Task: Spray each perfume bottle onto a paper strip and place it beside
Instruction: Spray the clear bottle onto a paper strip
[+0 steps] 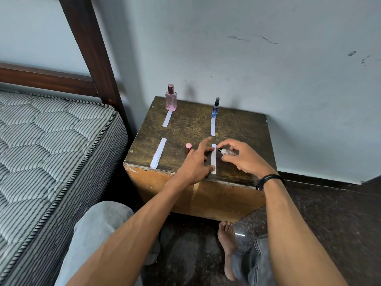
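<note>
White paper strip [213, 159] lies flat near the front edge of a worn wooden box [247, 129], pinned by a person's left hand [195, 162]. Its fingers are spread and straight, with the thumb and a fingertip resting on the paper. The right hand [245, 159] grips a small clear bottle [228, 152], tipped on its side just above the box top. The bottle's dark nozzle points at the upper part of the strip, very close to it, and the forefinger curls over the nozzle end.

A pink cap [188, 148] stands upright on the box, just left of the left hand. At the back, near the wall, a pink bottle [171, 100] stands capped, a second strip [167, 118] lying right in front of it. A blue bottle [215, 109] stands farther right with a third strip [213, 126] before it. A small pile of strips [158, 153] lies toward the front left corner.

A striped mattress [51, 151] on a dark bed frame [88, 48] sits to the left, with a pale wall [268, 69] behind. A black cord bracelet [268, 179] circles the right wrist. A bare foot [226, 240] rests on the dark floor below.
</note>
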